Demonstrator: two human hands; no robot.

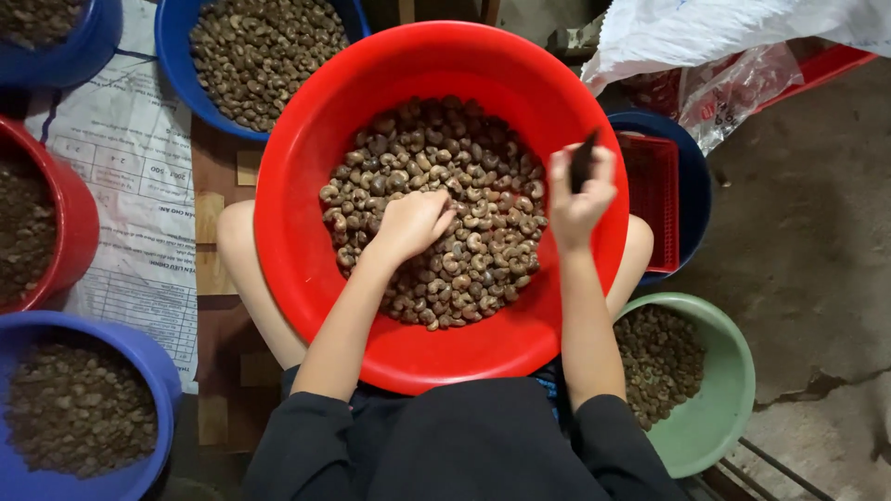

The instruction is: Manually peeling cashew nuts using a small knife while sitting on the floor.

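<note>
Cashew nuts in their shells fill the middle of the big red basin that rests on our lap, and from the head camera we see both our hands over it. Our left hand lies palm down in the heap, fingers curled into the nuts so that we cannot tell whether any are held. Our right hand is raised above the basin's right side, its grip closed around a small dark tool that stands up between thumb and fingers. Just beside our right knee sits a green bowl of nuts. Blue basins and a second red one, also filled, stand to our left on printed paper.
</note>
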